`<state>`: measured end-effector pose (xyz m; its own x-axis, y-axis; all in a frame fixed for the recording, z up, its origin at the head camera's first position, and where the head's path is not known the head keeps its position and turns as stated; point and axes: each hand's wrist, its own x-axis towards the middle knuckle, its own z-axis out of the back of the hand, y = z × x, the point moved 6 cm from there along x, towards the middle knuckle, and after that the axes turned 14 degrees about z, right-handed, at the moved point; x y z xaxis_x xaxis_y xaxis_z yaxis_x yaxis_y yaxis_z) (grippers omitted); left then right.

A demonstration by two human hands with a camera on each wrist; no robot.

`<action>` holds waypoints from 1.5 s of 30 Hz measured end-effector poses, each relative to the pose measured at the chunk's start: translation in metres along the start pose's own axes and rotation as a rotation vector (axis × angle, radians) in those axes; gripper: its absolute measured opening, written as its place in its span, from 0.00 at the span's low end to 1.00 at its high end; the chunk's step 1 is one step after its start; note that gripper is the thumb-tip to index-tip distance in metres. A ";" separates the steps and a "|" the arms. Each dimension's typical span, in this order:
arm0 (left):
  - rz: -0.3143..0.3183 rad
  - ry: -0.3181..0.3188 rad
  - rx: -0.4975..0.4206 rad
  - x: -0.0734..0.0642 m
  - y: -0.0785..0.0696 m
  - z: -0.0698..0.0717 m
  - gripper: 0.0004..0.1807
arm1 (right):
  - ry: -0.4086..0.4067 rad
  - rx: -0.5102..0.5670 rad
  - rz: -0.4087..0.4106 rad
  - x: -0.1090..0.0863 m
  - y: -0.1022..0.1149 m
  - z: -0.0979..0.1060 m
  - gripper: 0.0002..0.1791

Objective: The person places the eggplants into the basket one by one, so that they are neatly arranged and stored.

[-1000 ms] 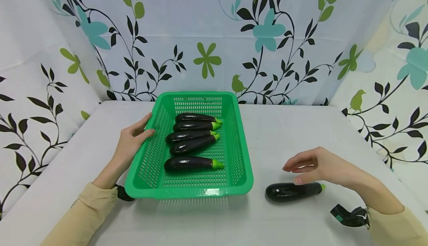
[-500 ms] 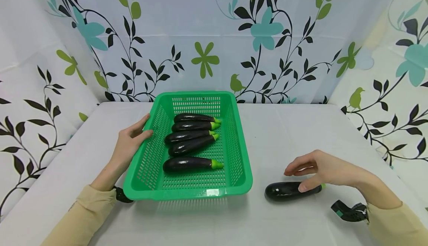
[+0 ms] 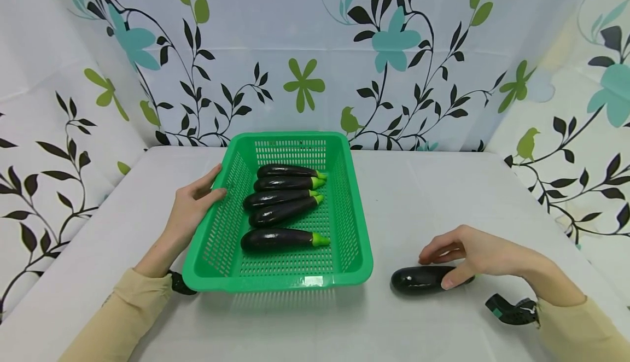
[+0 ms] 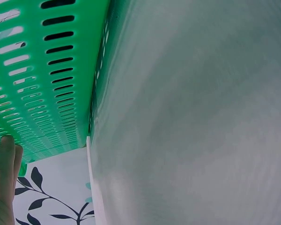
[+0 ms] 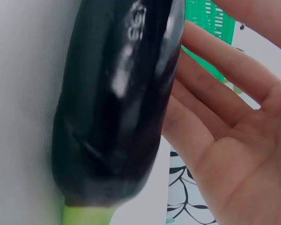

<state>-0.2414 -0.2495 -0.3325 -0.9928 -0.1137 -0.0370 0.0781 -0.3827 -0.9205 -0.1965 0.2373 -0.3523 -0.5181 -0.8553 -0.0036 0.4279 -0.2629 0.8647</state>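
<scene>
A dark, glossy eggplant (image 3: 418,280) lies on the white table to the right of the green basket. My right hand (image 3: 474,252) grips it from above near the stem end, thumb on the near side and fingers on the far side. Up close in the right wrist view, that eggplant (image 5: 117,103) fills the middle, its green stem end at the bottom. My left hand (image 3: 189,209) holds the left rim of the green basket (image 3: 275,284), thumb over the edge. Left-hand fingers (image 4: 4,168) lie along the outer wall in the left wrist view. Several eggplants (image 3: 278,240) lie inside, stems to the right.
A patterned curtain (image 3: 305,34) with leaves and flowers stands behind the table and along both sides. The white table (image 3: 413,198) carries the basket and the single eggplant. Black wrist devices (image 3: 512,311) sit beneath both wrists.
My right hand has come down onto the lone eggplant, its thumb moving to the near side and its fingers closing in. The left hand and basket stay in place.
</scene>
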 end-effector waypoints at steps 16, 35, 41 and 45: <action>0.010 0.013 -0.010 0.002 -0.001 -0.003 0.32 | 0.019 -0.042 0.037 -0.003 -0.001 -0.003 0.23; -0.006 0.009 -0.007 0.003 -0.003 -0.005 0.32 | -0.004 -0.007 0.115 -0.006 0.012 0.005 0.22; -0.011 0.004 0.003 0.002 -0.002 -0.004 0.31 | -0.020 0.006 0.173 -0.002 0.030 0.013 0.22; -0.008 0.003 0.001 0.000 -0.001 -0.002 0.31 | -0.045 0.038 0.151 0.009 0.049 0.022 0.22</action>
<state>-0.2417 -0.2478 -0.3327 -0.9937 -0.1077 -0.0307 0.0701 -0.3843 -0.9206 -0.1960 0.2267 -0.2992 -0.4833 -0.8625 0.1500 0.4756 -0.1149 0.8721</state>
